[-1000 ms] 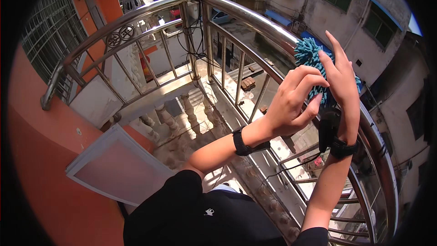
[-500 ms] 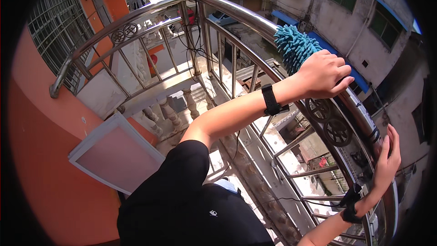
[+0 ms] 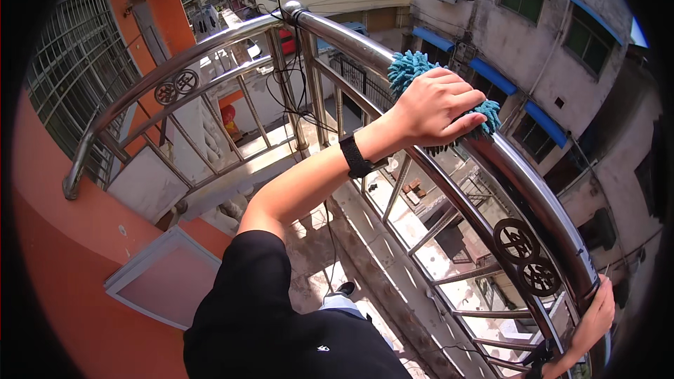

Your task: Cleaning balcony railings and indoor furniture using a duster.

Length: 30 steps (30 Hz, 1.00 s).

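Note:
My left hand (image 3: 437,107) is closed over a blue chenille cleaning mitt (image 3: 407,70), pressing it onto the top of a shiny metal handrail (image 3: 537,186). The mitt's shaggy strands stick out at both sides of the fingers and drape over the rail; its underside is hidden. Lower down the same rail, my right hand (image 3: 595,319) rests with its fingers round the outer side, the thumb hard to make out. A black band (image 3: 354,156) circles my left wrist. Below the handrail sit round dark ornaments (image 3: 517,240) with cut-out characters.
The balcony railing (image 3: 186,49) turns a corner at a post with a ball cap (image 3: 293,7), where loose black cables (image 3: 291,84) hang. A framed panel (image 3: 165,274) leans by the orange wall (image 3: 84,274). Beyond the rail, the ground lies well below.
My left hand and the mitt have slid up the handrail toward the corner post. My right hand's raised fingers have come down onto the rail. The view has shifted a little.

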Each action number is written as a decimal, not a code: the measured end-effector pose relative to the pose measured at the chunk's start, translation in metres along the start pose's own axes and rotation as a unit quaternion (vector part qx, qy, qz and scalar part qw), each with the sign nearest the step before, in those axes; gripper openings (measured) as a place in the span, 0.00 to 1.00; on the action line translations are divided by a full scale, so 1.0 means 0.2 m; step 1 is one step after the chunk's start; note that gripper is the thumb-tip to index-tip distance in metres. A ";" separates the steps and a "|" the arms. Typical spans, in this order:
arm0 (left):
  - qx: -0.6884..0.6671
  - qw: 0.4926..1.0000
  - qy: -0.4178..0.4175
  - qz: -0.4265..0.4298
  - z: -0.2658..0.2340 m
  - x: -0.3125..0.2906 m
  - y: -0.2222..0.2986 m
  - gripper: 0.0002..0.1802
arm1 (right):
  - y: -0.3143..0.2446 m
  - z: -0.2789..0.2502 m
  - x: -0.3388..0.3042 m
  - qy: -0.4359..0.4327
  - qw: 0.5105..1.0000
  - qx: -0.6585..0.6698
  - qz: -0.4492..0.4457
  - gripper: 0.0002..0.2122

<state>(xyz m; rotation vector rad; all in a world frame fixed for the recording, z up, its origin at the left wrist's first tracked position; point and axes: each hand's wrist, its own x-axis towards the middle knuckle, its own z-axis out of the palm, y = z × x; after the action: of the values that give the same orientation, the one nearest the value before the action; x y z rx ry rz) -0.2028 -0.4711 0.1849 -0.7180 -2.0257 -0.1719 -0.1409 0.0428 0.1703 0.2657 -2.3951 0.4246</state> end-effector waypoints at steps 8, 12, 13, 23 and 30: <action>0.055 0.983 0.011 -0.175 -0.45 -0.54 -1.36 0.28 | 0.29 0.11 -0.03 -0.010 0.971 0.187 0.152 0.21; 0.088 0.977 0.023 -0.193 -0.52 -0.74 -1.92 0.23 | 0.15 0.00 0.01 -0.032 0.902 0.309 0.301 0.21; 0.085 0.981 0.056 -0.168 -0.49 -0.80 -2.01 0.22 | 0.09 -0.07 0.01 -0.045 0.884 0.316 0.341 0.21; -0.175 0.924 0.082 -0.330 -0.39 -1.01 -2.05 0.25 | -0.28 -0.15 -0.33 0.230 0.970 0.073 0.035 0.20; -0.214 0.907 0.224 -0.286 0.09 -0.54 -0.79 0.27 | 0.12 -0.48 -1.06 0.311 0.931 0.076 0.174 0.21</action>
<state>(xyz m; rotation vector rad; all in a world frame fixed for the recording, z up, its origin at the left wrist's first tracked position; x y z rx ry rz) -0.2625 -0.6384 0.1124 -0.2732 -1.7026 -1.0545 0.0683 0.1163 0.0944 -0.2123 -1.7781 0.7360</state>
